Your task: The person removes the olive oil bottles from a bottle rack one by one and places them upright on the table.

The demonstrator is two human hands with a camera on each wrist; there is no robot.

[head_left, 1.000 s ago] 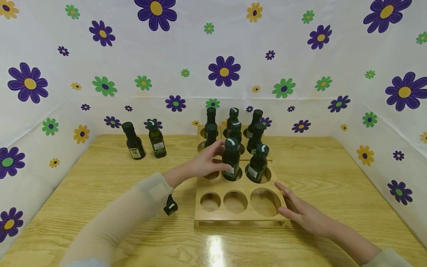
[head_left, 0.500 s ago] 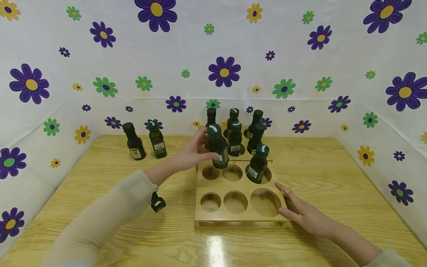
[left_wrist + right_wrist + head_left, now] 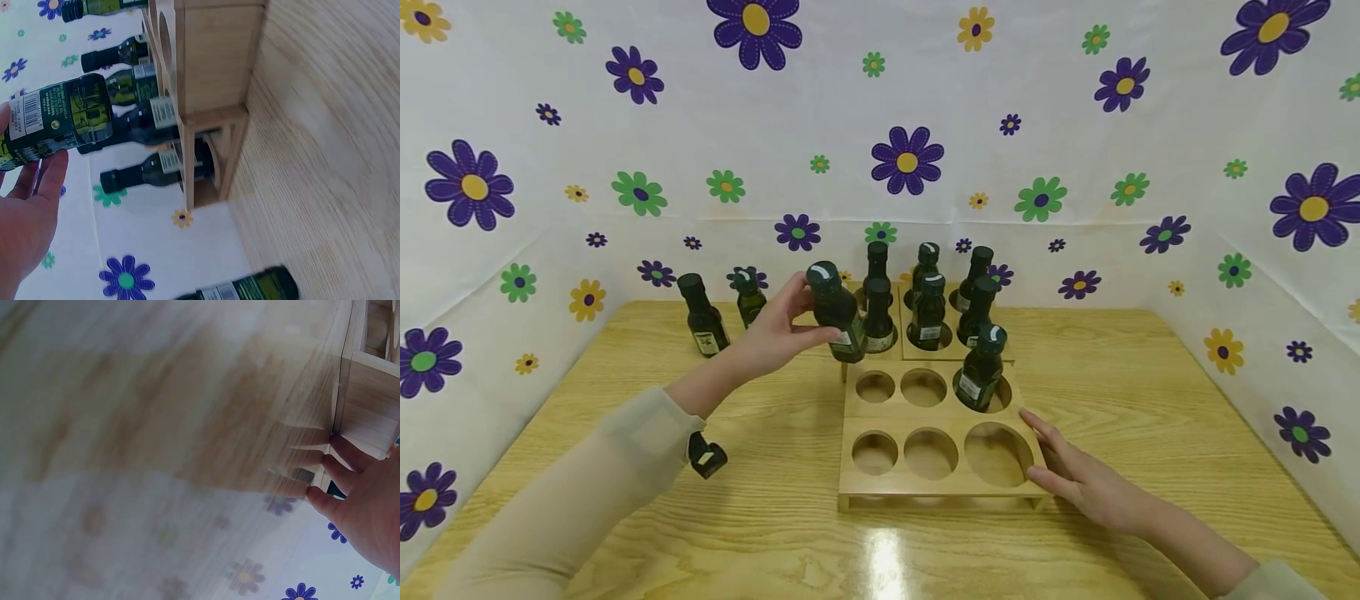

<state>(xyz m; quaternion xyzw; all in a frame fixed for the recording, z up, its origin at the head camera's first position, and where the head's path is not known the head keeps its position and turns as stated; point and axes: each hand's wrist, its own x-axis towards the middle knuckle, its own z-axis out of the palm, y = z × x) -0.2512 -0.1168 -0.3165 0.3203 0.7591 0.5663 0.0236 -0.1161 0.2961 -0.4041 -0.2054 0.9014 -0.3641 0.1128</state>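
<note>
My left hand [image 3: 771, 329] grips a dark green glass bottle [image 3: 840, 321] with a dark cap, raised above the wooden bottle rack [image 3: 880, 414] at its left side. The held bottle [image 3: 62, 115] shows its barcode label in the left wrist view, with the thumb on one side and fingers on the other. My right hand [image 3: 1086, 483] touches the rack's right side near the front corner, fingers fairly straight. In the right wrist view that hand's fingertips [image 3: 337, 439] lie along the rack's lower edge. One bottle [image 3: 979, 371] leans in the right hole behind the front row.
Several more bottles stand in the rack's rear rows, including a slim one [image 3: 877, 321] beside the held bottle. On the table at left stand a slim bottle [image 3: 703, 321] and a second bottle [image 3: 749, 296], partly hidden by my left hand. Flowered cloth [image 3: 842, 100] encloses the table.
My left hand has lifted the bottle from the rack's middle hole and carried it left and up. Its hole is now bare. The right hand has stayed at the rack's side.
</note>
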